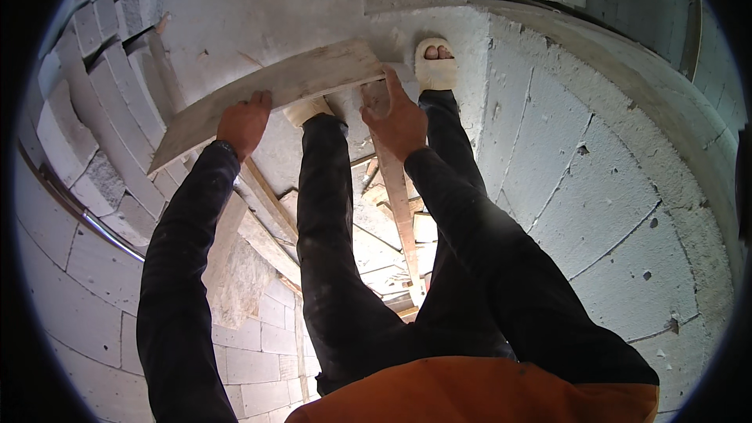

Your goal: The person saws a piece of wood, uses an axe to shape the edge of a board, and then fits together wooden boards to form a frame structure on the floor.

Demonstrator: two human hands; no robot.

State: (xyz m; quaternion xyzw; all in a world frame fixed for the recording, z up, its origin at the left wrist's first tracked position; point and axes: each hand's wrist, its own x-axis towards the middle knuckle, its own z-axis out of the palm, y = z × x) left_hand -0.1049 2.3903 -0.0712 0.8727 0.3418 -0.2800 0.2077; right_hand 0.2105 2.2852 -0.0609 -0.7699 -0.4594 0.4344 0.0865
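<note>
A wide, weathered wooden board (313,70) lies crosswise in front of me above my left foot. My left hand (246,122) has its fingers curled on the board's near edge, left of its middle. My right hand (395,113) grips around the board's right end, with the thumb pointing down beside a long narrow plank (395,204) that runs toward the lower middle of the picture. Whether it also touches that plank I cannot tell. My left foot is partly hidden by the board; my right foot (436,66), in an open-toed slipper, stands right of it.
A block wall (587,204) with a rough ledge curves along the right. Stacked broken blocks (102,110) stand at the left, above a metal rod (110,231). More timber (262,196) slants between my legs and left arm, over a bright lower space with scattered wood pieces.
</note>
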